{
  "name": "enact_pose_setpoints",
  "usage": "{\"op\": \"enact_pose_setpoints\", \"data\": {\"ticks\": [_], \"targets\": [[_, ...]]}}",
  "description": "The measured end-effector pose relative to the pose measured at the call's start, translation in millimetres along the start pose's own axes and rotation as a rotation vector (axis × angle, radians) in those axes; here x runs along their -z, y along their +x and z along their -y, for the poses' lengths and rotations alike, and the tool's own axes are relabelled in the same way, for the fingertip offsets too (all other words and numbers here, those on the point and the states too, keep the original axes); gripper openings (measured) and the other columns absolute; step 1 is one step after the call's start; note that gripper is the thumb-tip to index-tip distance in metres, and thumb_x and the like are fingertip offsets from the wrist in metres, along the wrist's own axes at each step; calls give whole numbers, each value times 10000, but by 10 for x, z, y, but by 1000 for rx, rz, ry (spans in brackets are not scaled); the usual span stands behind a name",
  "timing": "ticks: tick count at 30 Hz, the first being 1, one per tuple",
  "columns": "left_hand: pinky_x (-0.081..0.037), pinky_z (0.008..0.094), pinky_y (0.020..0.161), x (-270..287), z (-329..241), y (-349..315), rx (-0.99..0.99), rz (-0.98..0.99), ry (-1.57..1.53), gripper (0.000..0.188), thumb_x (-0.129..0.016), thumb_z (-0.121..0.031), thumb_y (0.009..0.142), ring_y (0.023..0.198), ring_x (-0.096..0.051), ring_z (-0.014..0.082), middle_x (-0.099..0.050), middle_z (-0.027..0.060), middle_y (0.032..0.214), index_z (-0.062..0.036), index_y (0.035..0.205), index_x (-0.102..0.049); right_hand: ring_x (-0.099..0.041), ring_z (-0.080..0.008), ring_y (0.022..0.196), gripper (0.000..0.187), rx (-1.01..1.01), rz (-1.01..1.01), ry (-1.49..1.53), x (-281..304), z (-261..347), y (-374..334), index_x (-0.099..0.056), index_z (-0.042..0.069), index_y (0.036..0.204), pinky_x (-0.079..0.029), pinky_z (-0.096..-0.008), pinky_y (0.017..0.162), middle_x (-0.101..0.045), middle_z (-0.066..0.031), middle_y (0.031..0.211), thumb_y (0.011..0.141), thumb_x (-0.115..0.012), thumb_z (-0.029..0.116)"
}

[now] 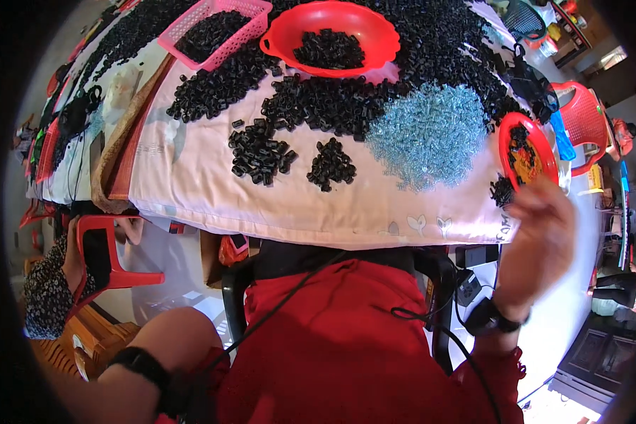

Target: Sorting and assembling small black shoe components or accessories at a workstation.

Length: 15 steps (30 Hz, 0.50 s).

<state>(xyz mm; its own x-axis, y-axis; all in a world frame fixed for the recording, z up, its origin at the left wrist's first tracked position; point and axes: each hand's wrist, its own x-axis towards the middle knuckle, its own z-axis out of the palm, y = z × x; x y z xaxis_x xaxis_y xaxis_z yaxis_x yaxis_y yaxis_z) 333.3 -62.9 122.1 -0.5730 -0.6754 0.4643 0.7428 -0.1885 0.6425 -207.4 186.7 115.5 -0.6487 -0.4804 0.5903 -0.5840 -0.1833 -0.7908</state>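
My right hand (pixel 548 219), smeared by motion, is over the near right corner of the cloth-covered table, by the near rim of a red oval dish (pixel 504 150). Black pieces and something orange lie in that dish. What the hand holds, if anything, is too blurred to tell. A small cluster of black pieces (pixel 502 191) lies beside the dish. Left of it spreads a heap of clear bluish beads (pixel 431 138). My left arm is bent at the lower left, a black strap round its wrist; the left hand (pixel 74 396) is dim at the picture's edge, its fingers hidden.
Small black tube-like pieces (pixel 325 102) cover much of the table's far side, with two smaller piles nearer me. A red basin (pixel 381 46) and a pink basket (pixel 251 32) hold more. Red chairs (pixel 99 240) stand either side; a person sits at left. Cables cross my lap.
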Motion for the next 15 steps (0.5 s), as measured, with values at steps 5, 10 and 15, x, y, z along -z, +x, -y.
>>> {"op": "enact_pose_setpoints", "data": {"ticks": [5,10,15], "targets": [[-555,333,705,-1301,1974,1497,80,-94,-34,288,-533,-237,1028,859,-664,237,-642,210,1114,14,1165,-567,-588,-120,775,146,-288,268,-326,-102,-855,-245,-674,17,1058,-470,-262,689,-635,-61,917,913,-677,-6],[-557,285,713,-1124,2527,1479,540,-49,357,234,-618,-152,997,863,-668,160,-669,93,1025,-39,1202,-619,-621,-313,826,90,-48,370,-623,-184,-1207,-419,-650,29,941,-496,-398,729,-611,-131,911,868,-701,22],[-538,255,756,-881,3043,1189,1014,19,438,250,-601,-204,1036,885,-610,83,-638,13,1006,-67,1243,-627,-605,-351,874,84,-15,394,-625,-252,-1344,-474,-641,33,937,-488,-438,774,-610,-129,947,871,-692,35]]}}
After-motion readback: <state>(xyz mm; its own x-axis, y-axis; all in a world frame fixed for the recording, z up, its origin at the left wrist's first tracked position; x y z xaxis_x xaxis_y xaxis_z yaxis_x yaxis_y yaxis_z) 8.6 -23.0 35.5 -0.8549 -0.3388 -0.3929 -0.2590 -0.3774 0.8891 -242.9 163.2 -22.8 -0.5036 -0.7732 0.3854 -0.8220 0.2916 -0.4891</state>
